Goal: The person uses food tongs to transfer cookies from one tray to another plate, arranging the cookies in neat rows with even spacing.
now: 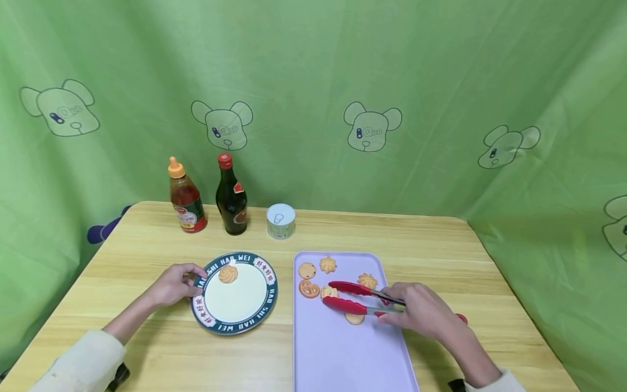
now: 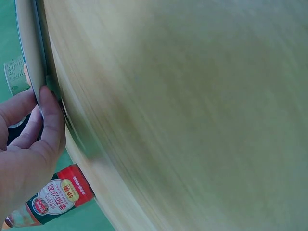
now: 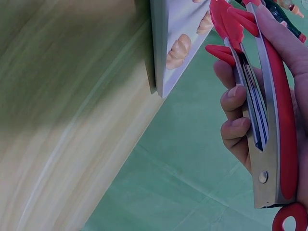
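My left hand (image 1: 175, 284) pinches the left rim of a round plate (image 1: 268, 314) with a dark green lettered border; the left wrist view shows thumb and fingers on either side of the rim. A swirled cookie (image 1: 228, 274) lies on the plate's upper left. My right hand (image 1: 422, 309) grips red-tipped metal tongs (image 3: 267, 120) over a lilac tray (image 1: 350, 354). The tong tips are parted, one on each side of a pale cookie (image 1: 329, 292). Around them lie a pretzel (image 1: 309, 289), a round cookie (image 1: 307, 270), star-shaped cookies (image 1: 367, 280) and a cookie partly hidden under the tongs (image 1: 355, 319).
Along the table's back stand a red sauce bottle (image 1: 188, 207) with an orange cap, a dark bottle (image 1: 232, 201) with a red cap, and a small can (image 1: 281, 221). A green curtain (image 1: 303, 71) hangs behind the wooden table (image 1: 441, 256).
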A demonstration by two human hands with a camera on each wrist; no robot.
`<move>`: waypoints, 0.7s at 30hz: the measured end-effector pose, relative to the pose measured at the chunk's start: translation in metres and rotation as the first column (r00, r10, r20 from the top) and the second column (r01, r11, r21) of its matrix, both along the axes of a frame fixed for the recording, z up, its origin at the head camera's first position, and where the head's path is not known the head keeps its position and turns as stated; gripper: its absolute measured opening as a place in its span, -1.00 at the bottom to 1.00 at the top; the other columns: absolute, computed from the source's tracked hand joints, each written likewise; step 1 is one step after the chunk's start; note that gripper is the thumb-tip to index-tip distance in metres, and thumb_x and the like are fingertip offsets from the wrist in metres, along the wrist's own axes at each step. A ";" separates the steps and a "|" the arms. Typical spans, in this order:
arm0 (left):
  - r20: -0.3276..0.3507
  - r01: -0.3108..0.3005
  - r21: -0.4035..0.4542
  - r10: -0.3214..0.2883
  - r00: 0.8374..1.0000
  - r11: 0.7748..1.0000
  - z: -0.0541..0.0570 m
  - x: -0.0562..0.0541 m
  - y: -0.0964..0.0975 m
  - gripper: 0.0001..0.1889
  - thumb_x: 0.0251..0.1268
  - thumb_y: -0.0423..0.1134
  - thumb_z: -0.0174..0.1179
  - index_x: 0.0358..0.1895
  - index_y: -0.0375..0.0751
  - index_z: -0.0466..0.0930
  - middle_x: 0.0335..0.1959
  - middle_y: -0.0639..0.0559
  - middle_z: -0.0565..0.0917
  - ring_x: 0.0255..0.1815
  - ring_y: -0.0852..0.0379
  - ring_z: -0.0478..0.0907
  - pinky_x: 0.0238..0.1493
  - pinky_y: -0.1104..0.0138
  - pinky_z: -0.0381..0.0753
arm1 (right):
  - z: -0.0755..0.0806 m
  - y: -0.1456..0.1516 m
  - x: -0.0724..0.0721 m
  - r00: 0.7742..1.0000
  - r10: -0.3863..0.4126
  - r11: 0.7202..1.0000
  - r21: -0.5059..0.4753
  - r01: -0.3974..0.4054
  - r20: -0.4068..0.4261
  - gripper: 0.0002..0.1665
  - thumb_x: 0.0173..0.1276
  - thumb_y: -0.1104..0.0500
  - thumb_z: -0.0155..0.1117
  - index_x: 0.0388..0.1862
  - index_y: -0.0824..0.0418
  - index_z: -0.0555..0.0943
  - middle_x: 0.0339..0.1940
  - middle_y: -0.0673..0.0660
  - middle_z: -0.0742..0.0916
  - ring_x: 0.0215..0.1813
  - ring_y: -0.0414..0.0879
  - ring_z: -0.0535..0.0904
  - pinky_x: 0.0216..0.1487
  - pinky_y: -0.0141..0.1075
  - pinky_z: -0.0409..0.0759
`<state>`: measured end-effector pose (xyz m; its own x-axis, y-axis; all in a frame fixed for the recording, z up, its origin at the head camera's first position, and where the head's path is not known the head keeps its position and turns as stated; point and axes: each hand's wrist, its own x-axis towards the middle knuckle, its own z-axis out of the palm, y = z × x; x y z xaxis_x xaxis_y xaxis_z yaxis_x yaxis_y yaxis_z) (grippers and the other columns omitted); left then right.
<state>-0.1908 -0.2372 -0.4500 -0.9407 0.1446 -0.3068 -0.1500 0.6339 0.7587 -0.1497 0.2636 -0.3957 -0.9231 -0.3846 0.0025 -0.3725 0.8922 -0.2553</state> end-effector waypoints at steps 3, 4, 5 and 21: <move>0.003 -0.002 0.000 0.002 1.000 1.000 0.000 0.000 0.000 -0.62 0.09 -0.46 0.24 0.04 -0.35 0.51 -0.36 -0.09 0.50 -0.41 0.09 0.44 -0.44 0.32 0.53 | 0.003 0.001 -0.001 1.000 -0.011 1.000 -0.003 0.011 -0.010 -0.38 -0.09 -0.15 0.52 -0.06 0.14 0.70 -0.33 -0.08 0.71 -0.39 -0.22 0.43 -0.37 -0.37 0.40; 0.003 -0.002 -0.001 0.002 1.000 1.000 0.000 0.000 0.000 -0.62 0.09 -0.46 0.24 0.04 -0.35 0.51 -0.36 -0.09 0.50 -0.41 0.09 0.43 -0.44 0.32 0.52 | 0.004 0.001 -0.001 1.000 -0.010 1.000 -0.004 0.010 -0.018 -0.38 -0.09 -0.15 0.52 -0.06 0.14 0.70 -0.32 -0.07 0.72 -0.38 -0.22 0.44 -0.36 -0.36 0.42; 0.003 -0.002 -0.003 0.002 1.000 1.000 0.000 0.000 0.000 -0.62 0.09 -0.46 0.24 0.04 -0.35 0.51 -0.35 -0.09 0.50 -0.40 0.09 0.44 -0.44 0.33 0.52 | 0.004 0.000 -0.002 1.000 -0.009 1.000 -0.004 0.009 -0.027 -0.39 -0.09 -0.14 0.52 -0.07 0.15 0.70 -0.31 -0.06 0.72 -0.38 -0.22 0.46 -0.35 -0.35 0.44; -0.004 0.008 -0.001 -0.008 1.000 1.000 0.000 -0.001 0.000 -0.62 0.07 -0.45 0.25 0.03 -0.35 0.52 -0.35 -0.09 0.51 -0.39 0.08 0.45 -0.42 0.31 0.54 | 0.016 -0.018 -0.021 0.988 0.080 0.997 0.024 -0.078 -0.134 -0.36 -0.04 -0.16 0.48 -0.04 0.21 0.69 -0.22 0.06 0.76 -0.26 -0.11 0.63 -0.23 -0.20 0.60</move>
<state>-0.1917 -0.2372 -0.4503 -0.9409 0.1521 -0.3028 -0.1414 0.6359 0.7587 -0.1703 0.2457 -0.3795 -0.8815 -0.4575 0.1172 -0.4719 0.8629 -0.1810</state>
